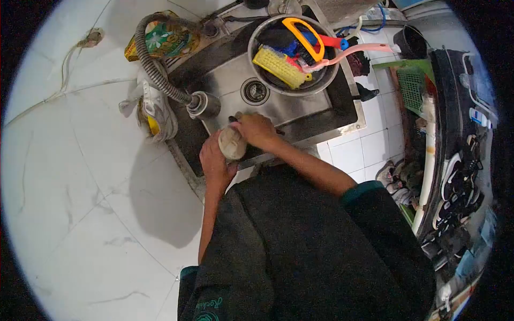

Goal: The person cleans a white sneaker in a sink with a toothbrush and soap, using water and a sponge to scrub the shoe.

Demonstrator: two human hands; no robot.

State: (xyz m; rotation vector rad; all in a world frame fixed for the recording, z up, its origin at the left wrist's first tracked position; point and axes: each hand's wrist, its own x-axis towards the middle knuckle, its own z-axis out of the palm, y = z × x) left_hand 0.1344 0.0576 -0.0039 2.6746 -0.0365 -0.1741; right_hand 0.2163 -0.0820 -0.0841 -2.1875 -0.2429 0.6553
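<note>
Over the sink's near edge, my left hand (215,159) grips a pale beige shoe (233,144) from its left side. The rounded end of the shoe faces up; its lower part is hidden by my hand and the dark apron (300,230). Just right of it, my right hand (257,131) is wrapped around a dark-handled brush (279,131), mostly covered by the fingers and held right at the shoe's upper edge. Beyond both hands lies the steel sink (225,80) with its round drain (255,92).
A metal basin (324,88) of brushes, one yellow-bristled (278,65), sits across the sink's far right. The flexible faucet hose (155,67) arches at left, beside a white shoe (155,109) and a colourful bag (163,40). Several shoes (455,182) line the right side.
</note>
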